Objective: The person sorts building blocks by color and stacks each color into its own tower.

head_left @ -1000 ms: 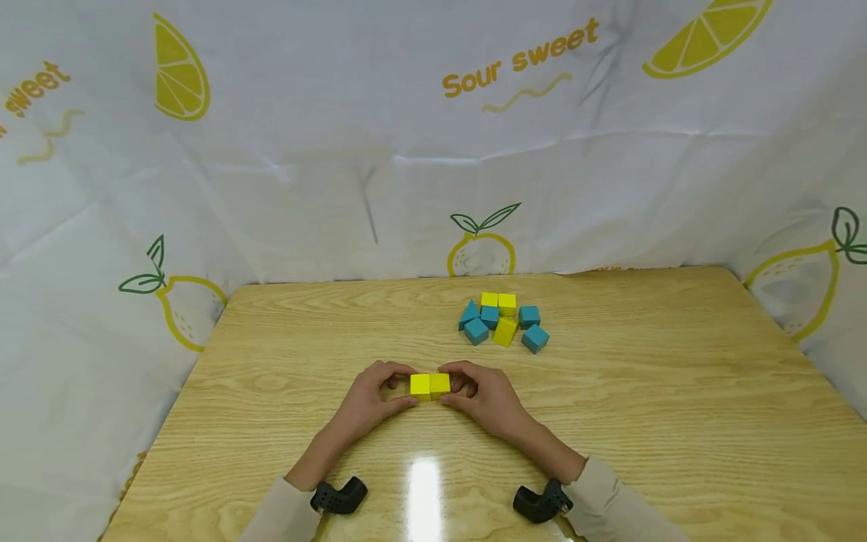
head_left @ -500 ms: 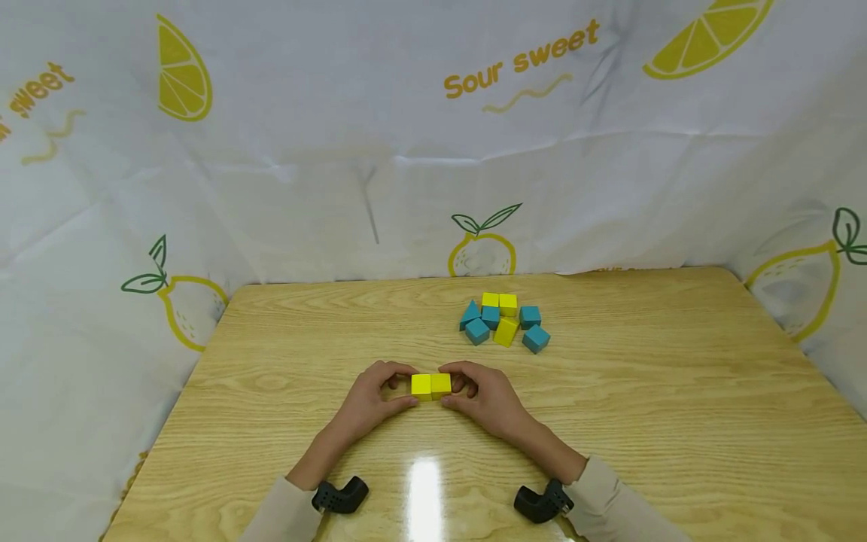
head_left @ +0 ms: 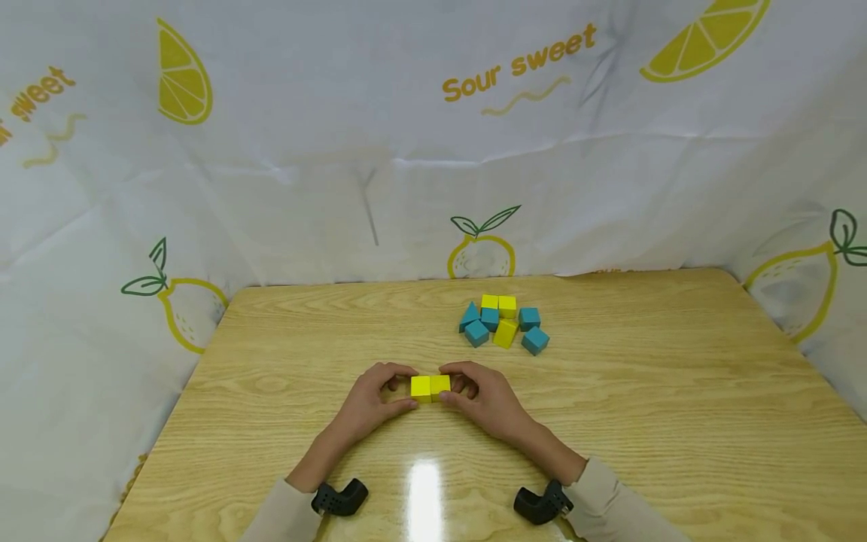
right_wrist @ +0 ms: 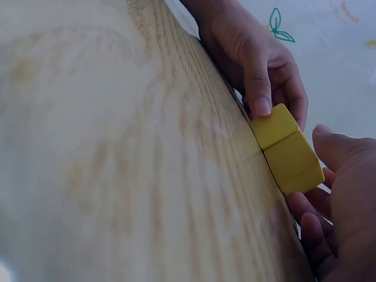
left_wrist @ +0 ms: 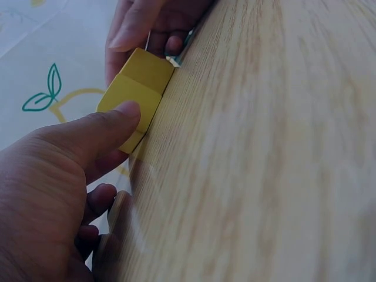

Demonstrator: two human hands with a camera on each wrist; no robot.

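Head view: left yellow cube (head_left: 421,386) and right yellow cube (head_left: 439,385), side by side on wooden table (head_left: 643,391). Left hand (head_left: 366,403): pinching the left cube, position unchanged. Right hand (head_left: 493,400): thumb tip higher than half a second ago, now overlapping the right cube's front. Blue and yellow blocks (head_left: 505,333): farther back, arrangement unchanged.

Left wrist view: left thumb on the left cube; right thumb apart from the cubes.

Right wrist view: cubes touching; right hand loosely spread, thumb clear, one fingertip near the right cube's edge, contact unclear.
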